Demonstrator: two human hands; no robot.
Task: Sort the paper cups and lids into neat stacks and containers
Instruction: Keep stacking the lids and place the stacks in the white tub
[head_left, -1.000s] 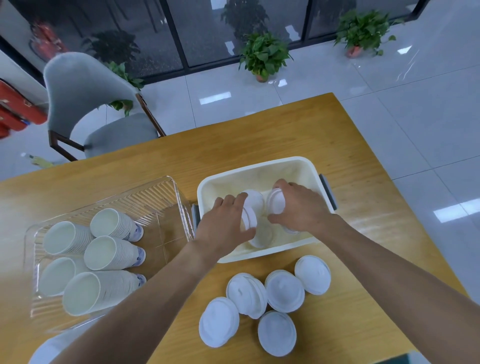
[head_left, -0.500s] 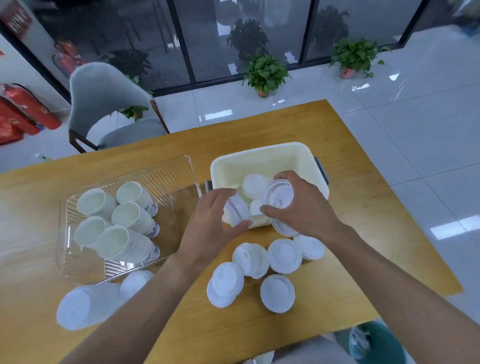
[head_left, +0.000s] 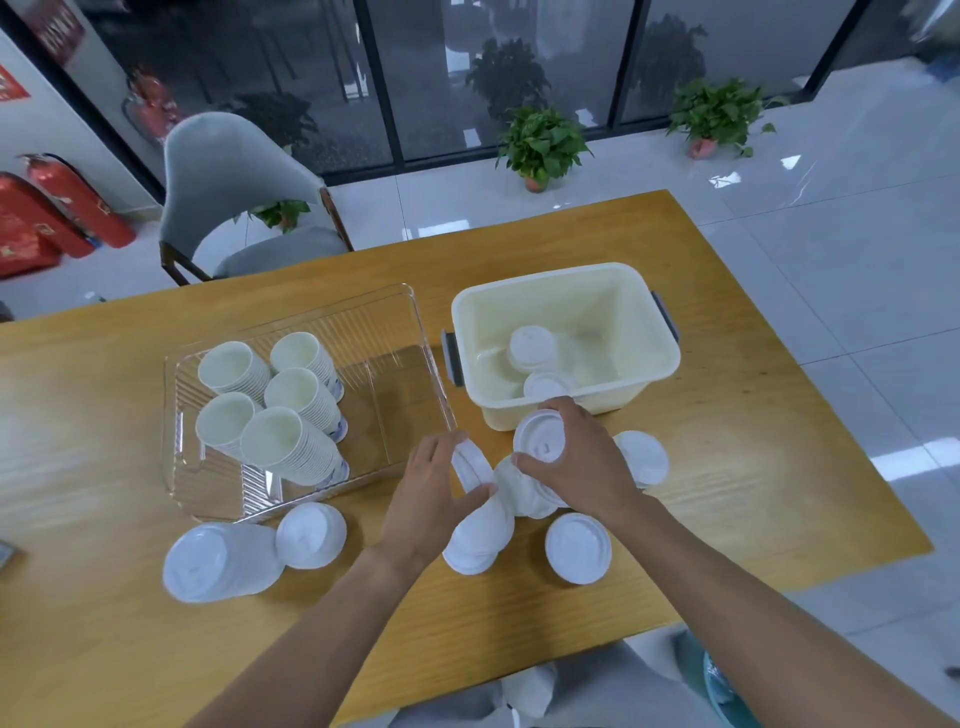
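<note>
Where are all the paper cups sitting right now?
The paper cup stacks lie on their sides in the left part of the clear tray, on the table left of the cream bin.

We're in what looks like an office or lobby: glossy pale floor tiles, a wall of dark glass panels in black frames, and potted green plants lined along it. A grey upholstered chair sits at the wooden table, and red fire extinguishers lean against the left wall.
</note>
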